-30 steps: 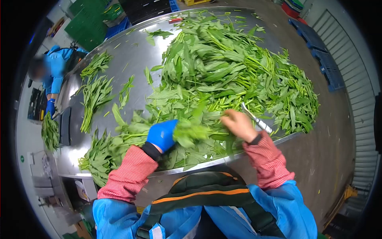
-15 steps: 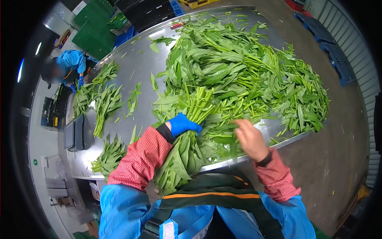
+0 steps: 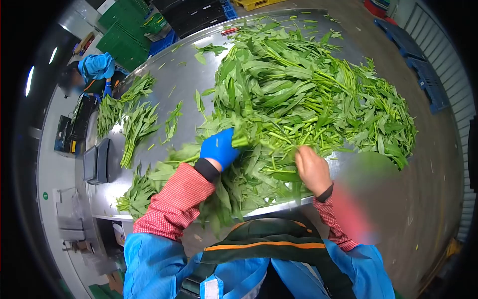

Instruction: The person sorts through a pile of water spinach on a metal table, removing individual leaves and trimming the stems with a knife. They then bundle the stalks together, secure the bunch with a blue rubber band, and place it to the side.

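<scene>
My left hand [image 3: 217, 148], in a blue glove, is closed around a bunch of water spinach [image 3: 222, 197]. Cut stem ends stick out beyond the thumb side, and blurred leaves hang over the table edge. My bare right hand [image 3: 312, 171] is closed at the near side of a large heap of water spinach [image 3: 284, 74]. Its fingertips touch the stems there; what they pinch, if anything, is too small to make out. Loose leaves and stem pieces lie between the two hands.
The heap lies on a metal table [image 3: 184, 70]. Smaller bunches [image 3: 137, 127] lie on the left, near a grey scale-like box [image 3: 96, 162]. A red-handled tool [image 3: 229, 31] lies at the far side. Another person [image 3: 94, 70] works at the far left. Blue pallets [image 3: 427, 82] stand right.
My left hand has turned the bunch, so its stems no longer point upright and its leaves swing. My right hand's fingers have closed in at the heap. The view has shifted slightly.
</scene>
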The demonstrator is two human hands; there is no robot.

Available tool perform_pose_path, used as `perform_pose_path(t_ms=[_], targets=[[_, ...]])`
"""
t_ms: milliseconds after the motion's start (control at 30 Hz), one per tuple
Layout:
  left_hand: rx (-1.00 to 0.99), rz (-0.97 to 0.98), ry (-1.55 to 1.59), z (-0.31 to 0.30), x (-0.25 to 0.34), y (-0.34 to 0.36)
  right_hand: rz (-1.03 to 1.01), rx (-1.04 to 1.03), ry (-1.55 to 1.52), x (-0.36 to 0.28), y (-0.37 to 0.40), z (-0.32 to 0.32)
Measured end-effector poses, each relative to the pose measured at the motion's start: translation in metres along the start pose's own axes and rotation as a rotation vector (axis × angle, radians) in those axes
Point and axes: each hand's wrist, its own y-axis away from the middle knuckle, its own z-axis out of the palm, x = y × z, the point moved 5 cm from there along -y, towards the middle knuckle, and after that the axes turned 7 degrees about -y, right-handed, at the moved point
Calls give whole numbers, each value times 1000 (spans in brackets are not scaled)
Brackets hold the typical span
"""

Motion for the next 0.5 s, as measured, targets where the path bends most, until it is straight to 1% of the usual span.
perform_pose_path(t_ms=[33,67,100,133,167,200,233,267,333,400,433,467,500], targets=[[-3,31,-108,-1,8,1,-36,27,-10,-18,-11,-2],[-7,61,-215,0,16,2,-69,10,-13,-38,-21,-2],[105,154,-241,-5,26,5,-103,-7,-15,-58,-30,-2],[164,195,-253,-12,33,7,-140,-26,-18,-68,-36,-1],[224,233,-267,-23,40,9,-62,-91,24,-51,-36,15],[285,268,-281,-35,43,11,-67,-62,63,-27,-24,27],[265,225,-206,-43,34,11,-82,-34,101,6,-7,35],[299,194,-46,-49,19,5,-107,-8,138,31,2,31],[336,118,272,-53,-25,2,192,-147,165,68,21,18],[176,38,834,-62,-58,-5,71,-202,273,48,8,0],[109,42,972,-68,-69,-9,9,-221,329,35,-4,-11],[130,46,1054,-75,-77,-10,-8,-226,211,20,-19,-15],[85,54,1205,-84,-77,-9,-25,-230,92,0,-38,-12]])
